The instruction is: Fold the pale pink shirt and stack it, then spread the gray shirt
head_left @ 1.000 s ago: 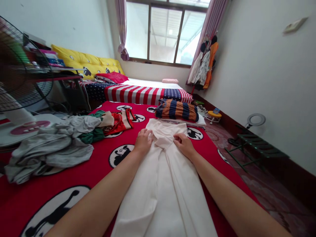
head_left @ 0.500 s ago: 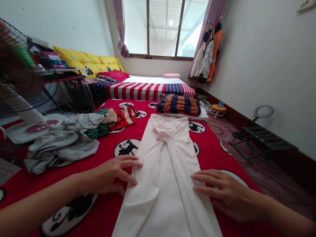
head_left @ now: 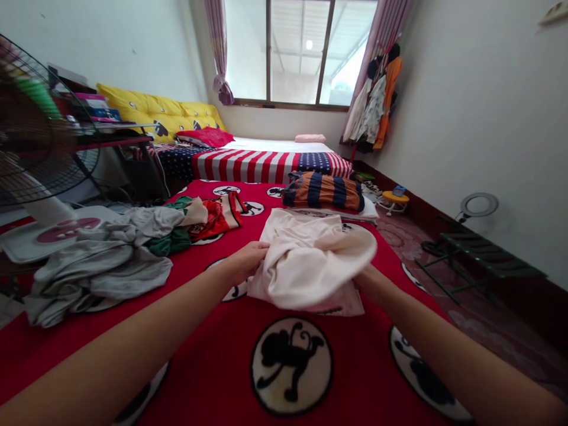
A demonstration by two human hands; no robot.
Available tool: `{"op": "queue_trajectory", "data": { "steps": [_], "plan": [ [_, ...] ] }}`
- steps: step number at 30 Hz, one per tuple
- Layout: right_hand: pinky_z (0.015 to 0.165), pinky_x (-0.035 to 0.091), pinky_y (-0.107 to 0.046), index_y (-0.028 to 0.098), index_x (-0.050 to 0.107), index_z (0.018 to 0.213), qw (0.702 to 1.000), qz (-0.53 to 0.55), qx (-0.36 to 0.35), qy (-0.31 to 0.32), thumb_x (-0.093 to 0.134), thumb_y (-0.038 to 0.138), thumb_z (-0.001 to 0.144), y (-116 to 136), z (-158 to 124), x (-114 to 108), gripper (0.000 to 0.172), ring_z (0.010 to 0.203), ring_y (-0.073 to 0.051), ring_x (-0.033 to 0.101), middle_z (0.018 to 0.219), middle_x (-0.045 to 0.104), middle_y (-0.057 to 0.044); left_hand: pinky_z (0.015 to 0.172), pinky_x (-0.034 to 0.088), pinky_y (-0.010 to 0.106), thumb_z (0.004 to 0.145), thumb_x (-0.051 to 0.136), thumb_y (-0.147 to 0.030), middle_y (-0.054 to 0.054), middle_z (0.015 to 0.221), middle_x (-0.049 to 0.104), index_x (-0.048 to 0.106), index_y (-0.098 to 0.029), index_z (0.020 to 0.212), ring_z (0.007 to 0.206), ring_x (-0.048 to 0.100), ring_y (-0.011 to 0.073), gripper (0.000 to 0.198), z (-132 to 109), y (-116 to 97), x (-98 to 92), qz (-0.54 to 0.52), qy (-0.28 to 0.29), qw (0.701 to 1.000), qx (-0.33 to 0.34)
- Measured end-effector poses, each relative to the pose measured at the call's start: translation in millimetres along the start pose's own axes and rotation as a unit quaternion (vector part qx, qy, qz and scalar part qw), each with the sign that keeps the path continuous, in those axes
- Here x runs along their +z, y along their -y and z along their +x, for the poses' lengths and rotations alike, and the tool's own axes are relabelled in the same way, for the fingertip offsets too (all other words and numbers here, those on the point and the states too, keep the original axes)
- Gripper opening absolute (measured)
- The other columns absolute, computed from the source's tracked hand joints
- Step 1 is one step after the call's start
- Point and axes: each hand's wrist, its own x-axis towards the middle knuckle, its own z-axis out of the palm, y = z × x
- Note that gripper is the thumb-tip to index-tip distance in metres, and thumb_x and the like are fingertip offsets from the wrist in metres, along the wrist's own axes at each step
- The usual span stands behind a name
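Note:
White trousers (head_left: 293,272) lie bunched on a red blanket (head_left: 213,361) with black monkey prints, their lower part lifted and doubled back over the upper part. At the left edge of the cloth, my left hand (head_left: 254,260) is closed on the fabric. My right hand (head_left: 362,277) is at the right side, mostly covered by a blurred, raised flap of the trousers; its fingers are hidden. Beyond the waist end sits a folded stack topped by an orange and navy striped garment (head_left: 326,190).
A heap of grey clothes (head_left: 102,260) and a red garment (head_left: 219,216) lie to the left, near a running fan (head_left: 39,130). A bed (head_left: 261,164) stands at the back under the window. On the right are a dark green folding stool (head_left: 483,251) and a ring light (head_left: 479,205).
The trousers were stretched out flat toward me; now their legs are folded up away from me. Both hands moved forward, the left from lying flat to gripping the cloth.

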Motion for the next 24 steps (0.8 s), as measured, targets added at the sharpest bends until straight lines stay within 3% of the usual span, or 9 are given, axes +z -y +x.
{"op": "queue_trajectory", "data": {
  "steps": [2, 4, 9, 11, 14, 17, 19, 21, 24],
  "plan": [
    [0.070, 0.056, -0.037, 0.015, 0.069, 0.083, 0.997, 0.043, 0.068, 0.003, 0.065, 0.044, 0.078, -4, 16, -3, 0.030, 0.078, -0.026, 0.069, 0.085, 0.074, -0.012, 0.059, 0.050, 0.026, 0.083, 0.056, -0.028, 0.007, 0.072, 0.069, 0.064, -0.011, 0.086, 0.063, 0.064, 0.0183, 0.019, 22, 2, -4.1, -0.099, -0.015, 0.992, -0.079],
    [0.075, 0.056, -0.035, 0.013, 0.068, 0.093, 0.988, 0.094, 0.119, 0.012, 0.067, 0.041, 0.078, -8, 16, -6, 0.031, 0.083, -0.025, 0.070, 0.095, 0.073, -0.014, 0.063, 0.052, 0.028, 0.085, 0.054, -0.033, 0.009, 0.074, 0.070, 0.063, -0.011, 0.087, 0.066, 0.066, 0.0193, 0.025, 27, 8, -9.6, -0.163, 0.002, 0.981, -0.105],
    [0.068, 0.055, -0.029, 0.016, 0.066, 0.103, 0.989, 0.107, 0.098, -0.011, 0.075, 0.028, 0.068, -11, -2, -4, 0.038, 0.081, -0.021, 0.070, 0.102, 0.073, -0.009, 0.076, 0.053, 0.030, 0.076, 0.068, -0.041, 0.009, 0.092, 0.072, 0.064, -0.015, 0.097, 0.086, 0.068, 0.0229, 0.033, 1, 18, -15.9, -0.157, 0.073, 0.984, -0.045],
    [0.062, 0.053, -0.027, 0.014, 0.067, 0.097, 0.990, 0.074, 0.118, -0.020, 0.075, 0.027, 0.065, -9, -3, -4, 0.035, 0.075, -0.021, 0.069, 0.092, 0.074, -0.009, 0.077, 0.053, 0.030, 0.069, 0.076, -0.034, 0.007, 0.093, 0.072, 0.064, -0.016, 0.099, 0.088, 0.067, 0.0228, 0.037, -8, 19, -17.7, -0.108, 0.105, 0.988, -0.032],
    [0.054, 0.048, -0.024, 0.012, 0.069, 0.086, 0.987, -0.018, 0.155, 0.023, 0.073, 0.030, 0.064, -7, 0, -14, 0.029, 0.064, -0.018, 0.066, 0.077, 0.073, -0.007, 0.075, 0.051, 0.030, 0.058, 0.083, -0.028, 0.006, 0.090, 0.071, 0.065, -0.015, 0.097, 0.084, 0.066, 0.0215, 0.045, -17, 20, -22.6, -0.041, 0.136, 0.989, -0.034],
    [0.045, 0.039, -0.024, 0.014, 0.066, 0.071, 0.968, -0.218, 0.121, 0.021, 0.069, 0.033, 0.065, -3, 4, -32, 0.020, 0.048, -0.014, 0.057, 0.058, 0.065, -0.002, 0.068, 0.049, 0.027, 0.056, 0.083, -0.034, 0.007, 0.085, 0.070, 0.067, -0.013, 0.089, 0.077, 0.065, 0.0197, 0.042, -21, 20, -27.5, 0.036, 0.136, 0.989, -0.048],
    [0.050, 0.040, -0.026, 0.017, 0.066, 0.072, 0.932, -0.360, 0.022, -0.039, 0.066, 0.035, 0.068, 2, 9, -40, 0.018, 0.052, -0.015, 0.057, 0.062, 0.066, -0.003, 0.062, 0.047, 0.026, 0.060, 0.077, -0.043, 0.007, 0.082, 0.069, 0.068, -0.013, 0.086, 0.073, 0.064, 0.0197, 0.041, -21, 17, -28.8, 0.125, 0.104, 0.986, -0.034],
    [0.061, 0.044, -0.029, 0.019, 0.067, 0.082, 0.884, -0.449, -0.083, -0.100, 0.064, 0.033, 0.072, 9, 18, -42, 0.018, 0.068, -0.019, 0.062, 0.080, 0.069, -0.005, 0.060, 0.045, 0.027, 0.061, 0.075, -0.046, 0.007, 0.082, 0.067, 0.067, -0.014, 0.089, 0.072, 0.063, 0.0213, 0.044, -17, 12, -27.4, 0.252, 0.011, 0.967, 0.024],
    [0.074, 0.046, -0.033, 0.019, 0.067, 0.096, 0.842, -0.496, -0.160, -0.141, 0.061, 0.027, 0.074, 16, 37, -35, 0.024, 0.085, -0.022, 0.062, 0.101, 0.066, -0.009, 0.070, 0.048, 0.032, 0.052, 0.080, -0.038, 0.009, 0.098, 0.064, 0.061, -0.016, 0.108, 0.086, 0.061, 0.0264, 0.063, -8, 4, -18.0, 0.417, -0.132, 0.884, 0.164]
  ]
}}
